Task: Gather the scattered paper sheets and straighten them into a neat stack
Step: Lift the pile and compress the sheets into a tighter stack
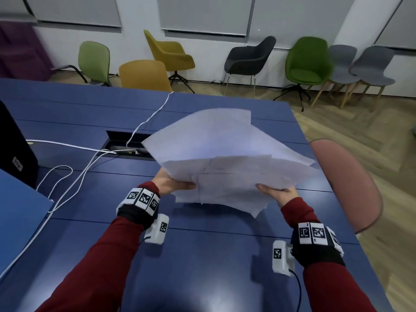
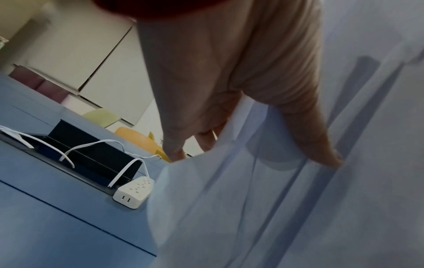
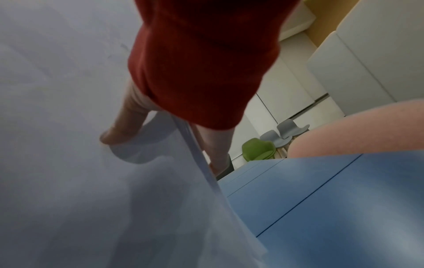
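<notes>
Held above the blue table [image 1: 202, 255], the untidy paper sheets [image 1: 225, 158] are pinched at their near side edges by the left hand [image 1: 173, 184] and right hand [image 1: 278, 192], thumbs on top, fingers [image 2: 176, 154] underneath.

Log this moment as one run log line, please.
phase: gathering | paper sheets: lifted, uneven | left hand: grips left edge | right hand: grips right edge | table: below
</notes>
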Available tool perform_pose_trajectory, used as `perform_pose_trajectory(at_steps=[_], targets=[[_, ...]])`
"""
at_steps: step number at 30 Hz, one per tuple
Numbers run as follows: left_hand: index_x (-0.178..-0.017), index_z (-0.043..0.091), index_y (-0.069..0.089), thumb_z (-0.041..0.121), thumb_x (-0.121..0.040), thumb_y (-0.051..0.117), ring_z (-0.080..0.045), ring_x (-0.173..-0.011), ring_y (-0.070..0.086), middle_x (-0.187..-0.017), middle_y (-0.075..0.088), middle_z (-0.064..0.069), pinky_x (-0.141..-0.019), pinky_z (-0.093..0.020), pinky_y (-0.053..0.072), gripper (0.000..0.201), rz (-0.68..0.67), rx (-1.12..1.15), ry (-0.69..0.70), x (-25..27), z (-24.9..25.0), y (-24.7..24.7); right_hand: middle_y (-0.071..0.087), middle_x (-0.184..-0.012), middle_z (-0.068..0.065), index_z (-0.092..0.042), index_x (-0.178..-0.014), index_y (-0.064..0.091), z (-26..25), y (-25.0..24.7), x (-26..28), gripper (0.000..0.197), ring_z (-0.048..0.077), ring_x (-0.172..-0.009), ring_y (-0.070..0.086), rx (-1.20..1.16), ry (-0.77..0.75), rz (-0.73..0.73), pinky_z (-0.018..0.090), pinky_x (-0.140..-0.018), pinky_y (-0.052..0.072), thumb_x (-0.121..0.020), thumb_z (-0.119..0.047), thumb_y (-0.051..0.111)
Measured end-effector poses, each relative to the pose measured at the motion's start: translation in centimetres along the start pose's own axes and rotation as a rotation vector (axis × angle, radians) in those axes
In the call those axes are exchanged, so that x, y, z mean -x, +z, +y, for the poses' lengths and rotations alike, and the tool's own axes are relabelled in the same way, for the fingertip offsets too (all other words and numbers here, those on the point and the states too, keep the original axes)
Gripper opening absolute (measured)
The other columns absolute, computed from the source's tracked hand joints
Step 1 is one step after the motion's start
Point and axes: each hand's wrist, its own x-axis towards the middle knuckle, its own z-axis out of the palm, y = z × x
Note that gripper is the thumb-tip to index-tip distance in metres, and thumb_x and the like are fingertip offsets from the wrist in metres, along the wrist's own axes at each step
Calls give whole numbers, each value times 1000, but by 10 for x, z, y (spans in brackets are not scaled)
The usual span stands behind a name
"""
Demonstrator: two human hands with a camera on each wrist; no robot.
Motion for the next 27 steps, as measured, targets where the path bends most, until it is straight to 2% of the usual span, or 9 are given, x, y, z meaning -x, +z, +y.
perform_pose_trajectory(at_steps=[2, 4, 6, 9, 13, 16, 19, 24, 27], targets=[[-83, 21, 63, -7, -59, 83, 6, -69, 62, -83, 63, 12, -70, -8, 52, 42, 45, -5, -2, 0, 8, 6, 71, -97, 8, 8, -111, 63, -2, 1, -1, 43, 10, -84, 71, -6, -3, -25, 9, -68, 53, -69, 3, 76], [-93, 14, 62, -4, -56, 84, 14, -63, 62, -88, 64, 7, -71, -12, 51, 47, 34, 44, 24, -1, 10, 10, 70, -100, 10, 8, -111, 63, -5, 7, -4, 44, -1, -76, 70, -6, -16, -6, 6, -66, 51, -69, 0, 77], [-106, 7, 59, -18, -60, 77, 11, -72, 66, -95, 65, 3, -74, -18, 55, 56, 18, 133, 50, -1, 7, 13, 70, -101, 10, 5, -110, 64, -6, 10, -6, 43, -3, -76, 70, -2, -47, 35, 5, -68, 51, -69, -2, 78], [-99, 15, 63, -20, -58, 77, -1, -83, 69, -93, 70, 6, -79, -21, 58, 55, 115, 157, 71, -5, -7, 19, 69, -100, 8, -1, -108, 64, -4, 17, -5, 41, -5, -75, 68, -6, -76, 46, 6, -69, 52, -70, 2, 77], [-100, -1, 66, -16, -70, 70, 3, -69, 66, -83, 71, 7, -61, -7, 51, 33, 264, 228, 79, -2, 3, 41, 67, -91, 3, -13, -90, 64, -16, 37, -4, 26, -10, -67, 65, -19, -138, 116, 6, -69, 52, -72, 3, 74], [-103, -1, 62, 25, -75, 75, 2, -65, 58, -78, 64, 8, -64, -10, 50, 40, 333, 371, 125, 2, 26, 49, 63, -82, -8, -22, -77, 60, -34, 46, -5, 30, -15, -60, 63, -128, -199, 233, 2, -63, 49, -73, 4, 73], [-97, 13, 54, 73, -46, 72, 4, -71, 56, -87, 58, 7, -66, -6, 48, 81, 352, 447, 217, 2, 25, 45, 63, -80, -10, -22, -74, 60, -35, 43, -2, 28, -14, -58, 63, -162, -212, 259, 5, -63, 51, -74, 3, 73], [-124, 2, 53, 48, -45, 88, 10, -91, 64, -106, 64, 5, -85, -15, 50, 97, 256, 260, 165, 9, -5, 46, 67, -96, 3, -14, -94, 64, -7, 41, 8, 26, 18, -87, 64, -105, -42, 194, 28, -83, 50, -73, -4, 76], [-115, 10, 63, 46, -36, 92, -13, -106, 66, -114, 69, -4, -96, -32, 53, 91, 218, 187, 120, 6, -8, 41, 67, -92, -3, -14, -96, 64, -5, 41, 8, 29, 12, -84, 64, -81, -5, 142, 30, -87, 48, -72, -6, 77]])
